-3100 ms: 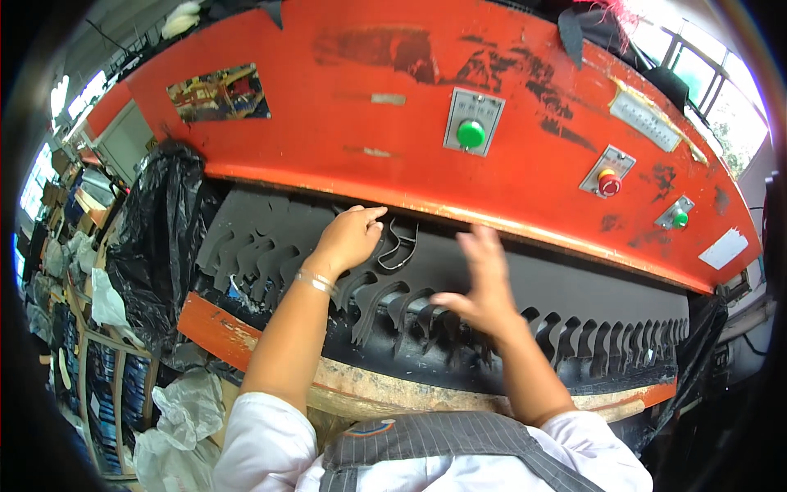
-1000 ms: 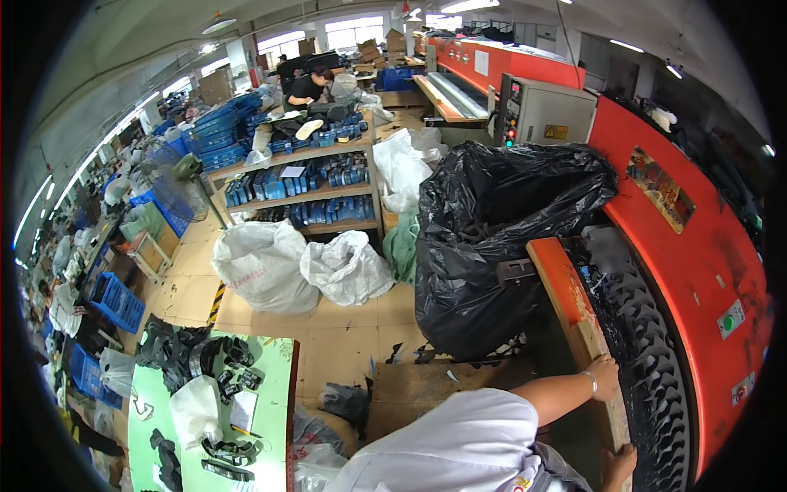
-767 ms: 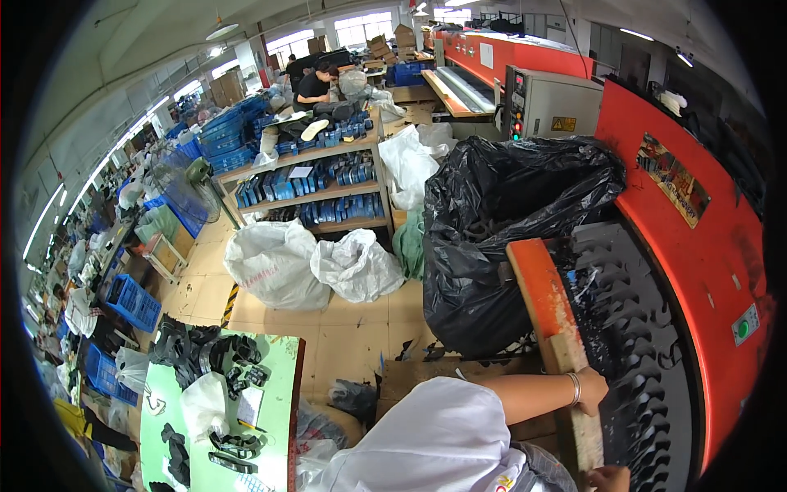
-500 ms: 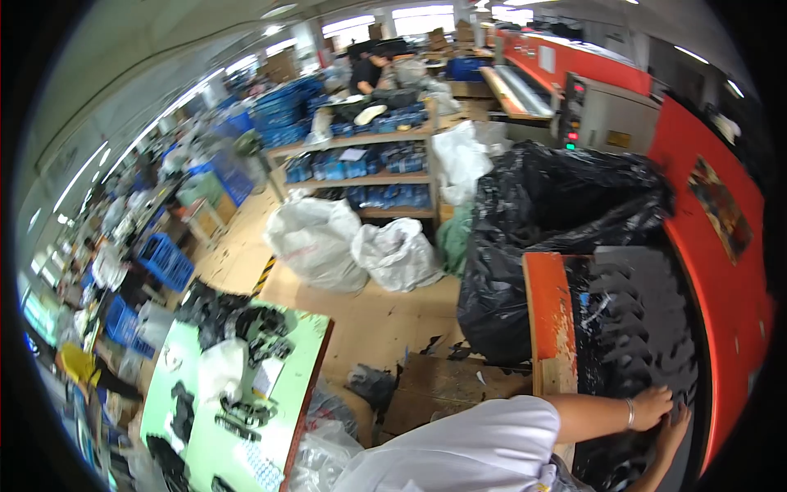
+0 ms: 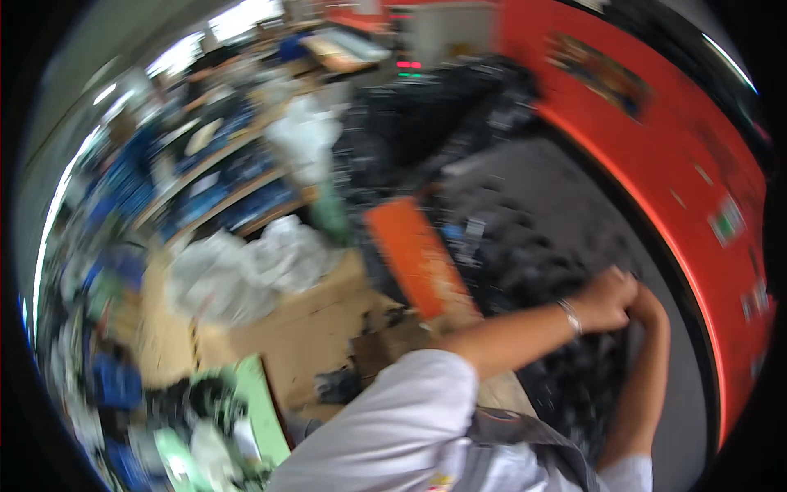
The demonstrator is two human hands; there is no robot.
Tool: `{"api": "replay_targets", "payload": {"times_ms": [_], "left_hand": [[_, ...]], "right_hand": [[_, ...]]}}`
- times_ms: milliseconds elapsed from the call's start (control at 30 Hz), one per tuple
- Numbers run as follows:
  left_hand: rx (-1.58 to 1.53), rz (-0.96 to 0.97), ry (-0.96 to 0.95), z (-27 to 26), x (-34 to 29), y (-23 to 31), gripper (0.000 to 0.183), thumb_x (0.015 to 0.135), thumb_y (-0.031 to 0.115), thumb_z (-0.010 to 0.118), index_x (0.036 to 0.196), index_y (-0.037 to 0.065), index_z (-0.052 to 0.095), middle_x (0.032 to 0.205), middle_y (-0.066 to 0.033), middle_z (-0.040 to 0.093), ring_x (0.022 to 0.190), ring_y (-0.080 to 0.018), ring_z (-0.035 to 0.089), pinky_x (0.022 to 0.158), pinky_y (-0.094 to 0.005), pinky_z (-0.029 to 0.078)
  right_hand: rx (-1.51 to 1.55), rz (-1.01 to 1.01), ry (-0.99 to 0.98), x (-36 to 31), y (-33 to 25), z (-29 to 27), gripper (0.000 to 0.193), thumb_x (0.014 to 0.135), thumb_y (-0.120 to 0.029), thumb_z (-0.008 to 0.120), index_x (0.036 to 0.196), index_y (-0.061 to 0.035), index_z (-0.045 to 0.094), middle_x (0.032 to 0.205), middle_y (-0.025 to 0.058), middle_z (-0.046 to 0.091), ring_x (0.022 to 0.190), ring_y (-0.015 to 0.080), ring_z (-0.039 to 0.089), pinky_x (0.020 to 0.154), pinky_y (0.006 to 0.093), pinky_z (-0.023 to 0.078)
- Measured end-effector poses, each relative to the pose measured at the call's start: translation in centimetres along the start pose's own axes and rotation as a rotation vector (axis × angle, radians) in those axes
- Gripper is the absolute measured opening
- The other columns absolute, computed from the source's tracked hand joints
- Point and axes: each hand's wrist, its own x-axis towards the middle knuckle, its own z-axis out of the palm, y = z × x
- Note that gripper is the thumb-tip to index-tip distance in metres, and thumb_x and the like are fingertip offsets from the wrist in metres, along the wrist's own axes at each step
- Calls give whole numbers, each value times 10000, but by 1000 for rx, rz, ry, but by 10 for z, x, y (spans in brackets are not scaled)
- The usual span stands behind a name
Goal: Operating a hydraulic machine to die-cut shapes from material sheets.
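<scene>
Holds left hand and right hand together over grey sheet at right, beside red machine; cannot tell through blur whether clenched or grasping. Could tear it by uneven tugging.

Head view, one: wide fisheye, worn on the person's head, left-hand unit of a side-by-side pair. Aim: downward and outward across the room, the forearms rising from the lower edge. Near field: left hand and right hand, right of centre; red machine front, top centre to right edge. Far field: shelving, upper left; windows, top left. Shelf edges slope up rightward. Border: dark, rounded. Sharpness: blurred.
</scene>
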Motion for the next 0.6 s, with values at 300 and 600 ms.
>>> {"api": "replay_targets", "payload": {"times_ms": [300,600], "left_hand": [[344,-11,-459,60,38,-74,356,757,190,557,1084,72,633,956,-175,672,928,-343,635,826,-453,502],[498,-181,-636,104,103,-85,441,884,214,446,1294,325,564,972,-165,687,879,-331,668,780,-433,520]], "right_hand": [[1445,-49,817,-50,6,-58,148,775,-47,610,895,29,653,762,28,642,698,109,590,647,249,446],[265,256,509,-40,51,29,327,635,-180,655,921,-23,688,964,139,651,912,327,618,828,411,495]]}}
